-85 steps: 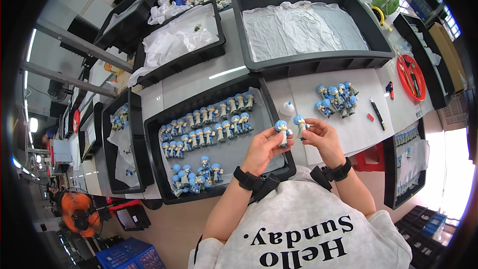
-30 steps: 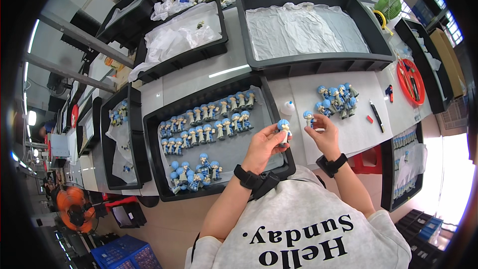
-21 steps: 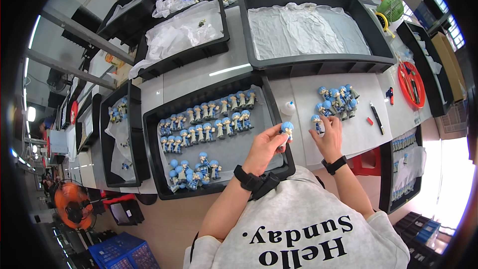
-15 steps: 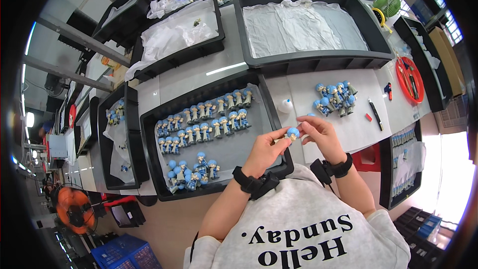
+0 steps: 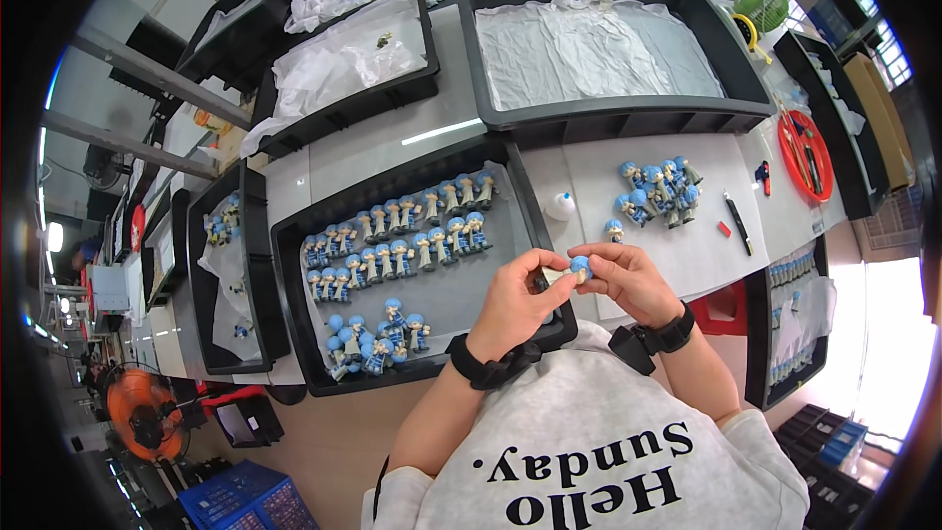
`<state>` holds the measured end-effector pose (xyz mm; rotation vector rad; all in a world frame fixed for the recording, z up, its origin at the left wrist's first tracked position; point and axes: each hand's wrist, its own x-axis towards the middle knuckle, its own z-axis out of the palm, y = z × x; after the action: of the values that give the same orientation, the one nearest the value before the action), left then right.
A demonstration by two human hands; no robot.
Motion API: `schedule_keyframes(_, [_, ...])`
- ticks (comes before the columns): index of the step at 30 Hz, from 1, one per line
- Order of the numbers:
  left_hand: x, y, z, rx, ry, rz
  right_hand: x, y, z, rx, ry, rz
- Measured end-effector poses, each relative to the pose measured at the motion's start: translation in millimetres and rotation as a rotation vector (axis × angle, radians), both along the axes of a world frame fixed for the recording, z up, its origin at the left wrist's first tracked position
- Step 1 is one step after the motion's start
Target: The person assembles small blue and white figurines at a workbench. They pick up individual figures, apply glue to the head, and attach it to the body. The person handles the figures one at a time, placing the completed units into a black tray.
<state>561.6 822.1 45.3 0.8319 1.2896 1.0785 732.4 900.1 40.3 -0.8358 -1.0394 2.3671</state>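
Two hands meet over one blue-capped figurine (image 5: 580,266). One lone figurine (image 5: 614,230) stands on the white table beside a cluster of roughly eight (image 5: 658,190). One small white bottle (image 5: 559,206) stands nearby. The nearest black tray (image 5: 294,236) holds around thirty-five figurines; an exact count cannot be made.

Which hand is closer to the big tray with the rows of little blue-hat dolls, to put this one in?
Probably the left hand. It sits over the tray rim, while the right hand is farther right. Both pinch the doll.
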Motion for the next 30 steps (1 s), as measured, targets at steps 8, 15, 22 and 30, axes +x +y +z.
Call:
schedule_keyframes(8, [0.1, 1.1, 7.4, 0.018, 0.029, -0.002, -0.9, -6.3, -9.7, 0.071, 0.102, -0.104])
schedule_keyframes(15, [2.0, 0.5, 7.6, 0.026, 0.044, 0.024, -4.3, -9.7, -15.2, 0.123, 0.089, -0.193])
schedule_keyframes(22, [2.5, 1.2, 10.1, 0.036, 0.077, 0.024, -5.6, -10.9, -15.6, 0.189, 0.092, -0.231])
schedule_keyframes(30, [3.3, 0.9, 10.2, 0.022, 0.052, 0.036, -7.5, -11.0, -13.8, 0.229, 0.066, -0.251])
